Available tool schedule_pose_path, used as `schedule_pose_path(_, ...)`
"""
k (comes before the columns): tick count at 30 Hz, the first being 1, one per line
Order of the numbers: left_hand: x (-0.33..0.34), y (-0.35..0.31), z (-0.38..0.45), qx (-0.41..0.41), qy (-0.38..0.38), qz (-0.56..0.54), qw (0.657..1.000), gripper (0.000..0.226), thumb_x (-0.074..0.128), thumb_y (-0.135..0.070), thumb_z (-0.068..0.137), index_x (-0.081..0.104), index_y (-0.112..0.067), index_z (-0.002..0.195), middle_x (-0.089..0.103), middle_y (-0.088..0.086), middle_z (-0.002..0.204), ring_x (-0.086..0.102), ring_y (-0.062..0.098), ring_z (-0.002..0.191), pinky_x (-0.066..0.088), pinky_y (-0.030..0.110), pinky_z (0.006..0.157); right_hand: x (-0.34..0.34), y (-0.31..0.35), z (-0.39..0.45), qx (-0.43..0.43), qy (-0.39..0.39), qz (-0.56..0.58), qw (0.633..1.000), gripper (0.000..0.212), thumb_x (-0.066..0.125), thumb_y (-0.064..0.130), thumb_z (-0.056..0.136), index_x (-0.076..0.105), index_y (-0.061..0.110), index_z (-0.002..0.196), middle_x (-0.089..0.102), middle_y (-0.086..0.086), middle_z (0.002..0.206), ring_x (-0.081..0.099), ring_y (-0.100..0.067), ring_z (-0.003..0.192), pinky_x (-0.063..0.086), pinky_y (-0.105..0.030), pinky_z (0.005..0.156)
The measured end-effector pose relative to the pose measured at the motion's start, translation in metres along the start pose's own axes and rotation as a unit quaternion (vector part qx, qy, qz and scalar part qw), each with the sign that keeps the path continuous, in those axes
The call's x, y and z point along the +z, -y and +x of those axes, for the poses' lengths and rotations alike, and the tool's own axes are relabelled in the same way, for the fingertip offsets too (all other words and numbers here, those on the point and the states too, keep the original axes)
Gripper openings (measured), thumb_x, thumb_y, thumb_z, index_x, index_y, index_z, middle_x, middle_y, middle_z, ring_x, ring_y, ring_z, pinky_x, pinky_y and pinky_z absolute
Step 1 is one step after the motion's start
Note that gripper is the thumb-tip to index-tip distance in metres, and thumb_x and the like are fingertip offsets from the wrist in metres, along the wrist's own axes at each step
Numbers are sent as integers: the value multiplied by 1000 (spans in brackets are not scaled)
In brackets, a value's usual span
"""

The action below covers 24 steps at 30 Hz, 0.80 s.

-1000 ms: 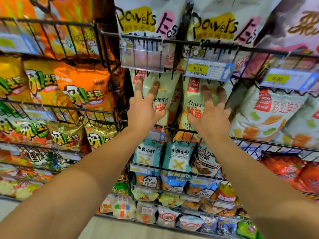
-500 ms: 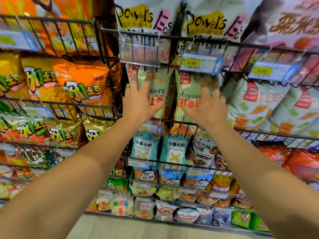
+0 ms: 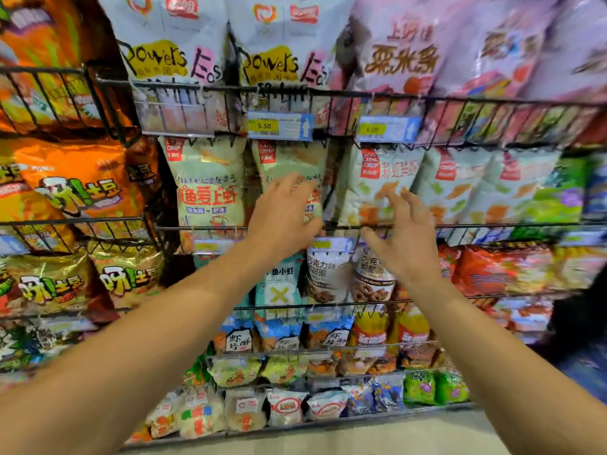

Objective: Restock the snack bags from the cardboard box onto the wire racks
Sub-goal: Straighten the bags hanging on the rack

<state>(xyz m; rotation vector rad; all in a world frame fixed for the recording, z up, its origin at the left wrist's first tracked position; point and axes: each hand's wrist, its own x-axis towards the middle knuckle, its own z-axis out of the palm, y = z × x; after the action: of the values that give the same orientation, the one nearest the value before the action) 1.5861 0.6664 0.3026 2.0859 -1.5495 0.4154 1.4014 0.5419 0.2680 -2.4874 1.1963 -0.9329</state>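
Observation:
Wire racks (image 3: 203, 227) filled with snack bags face me. My left hand (image 3: 284, 213) is spread, fingers apart, in front of a pale green snack bag (image 3: 289, 162) on the middle rack, holding nothing. My right hand (image 3: 405, 236) is also spread with fingers apart, just off the neighbouring white bag with orange and green chips (image 3: 377, 182). A second pale green bag (image 3: 207, 188) stands to the left of my left hand. The cardboard box is not in view.
Orange potato snack bags (image 3: 75, 188) fill the left racks. White bags (image 3: 170, 44) and pink bags (image 3: 404, 50) fill the top rack, with price tags 5.50 (image 3: 279, 125) and 6.00 (image 3: 387, 129). Small bags (image 3: 325, 277) line the lower racks. The floor (image 3: 328, 438) runs along the bottom.
Both hands have lifted off the pale green bags and shifted to the right. The view has swung right and slightly up, showing more of the pink and white bags.

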Motion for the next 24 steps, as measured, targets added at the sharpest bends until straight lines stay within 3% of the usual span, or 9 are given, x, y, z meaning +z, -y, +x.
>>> schedule_pose_path(3,25,-39,17,11,-8,-15,1000,66,61,-45,95,38,-20,152,32,9,157,30,32,143,25,44,118,-23,-41,7,5,-19,-15,1000,78,68,46,91,32,20,156,24,-12,162,18,-35,149,22,-51,121)
schedule_pose_path(7,59,-85,39,-12,-48,-36,998,70,60,-50,94,37,-21,153,19,10,163,21,34,147,27,49,118,-52,-95,25,6,-26,-21,999,82,71,43,90,31,17,156,21,-15,163,19,-36,150,21,-52,121)
schedule_pose_path(11,92,-118,60,-42,-103,3,994,70,67,-45,89,39,-26,151,13,15,163,20,43,146,26,55,117,-64,-137,53,-31,-20,-32,999,81,69,48,89,30,26,157,15,-11,166,20,-38,149,23,-52,118)
schedule_pose_path(16,121,-134,75,-98,-149,87,980,70,66,-48,87,40,-26,149,14,21,160,20,50,144,26,66,113,-62,-156,93,-107,-22,-106,988,80,68,52,87,31,30,155,19,-10,165,14,-40,152,22,-56,121)
schedule_pose_path(19,129,-139,81,-79,-210,104,969,61,66,-38,87,44,-24,142,24,17,152,22,43,139,31,71,106,-47,-162,104,-151,-46,-139,978,79,75,40,82,40,22,151,35,-16,158,27,-45,146,21,-58,120)
schedule_pose_path(21,135,-142,84,-73,-208,126,967,58,65,-35,87,44,-27,140,28,14,149,22,41,137,32,70,105,-38,-165,104,-175,-58,-127,975,81,77,32,81,38,23,152,38,-16,156,30,-46,144,28,-59,116)
schedule_pose_path(24,142,-139,92,-98,-172,142,970,56,55,-45,91,43,-30,143,39,16,151,21,41,139,30,70,107,-33,-164,111,-140,23,-106,984,79,65,40,91,22,33,157,26,-10,161,16,-40,149,36,-60,109)
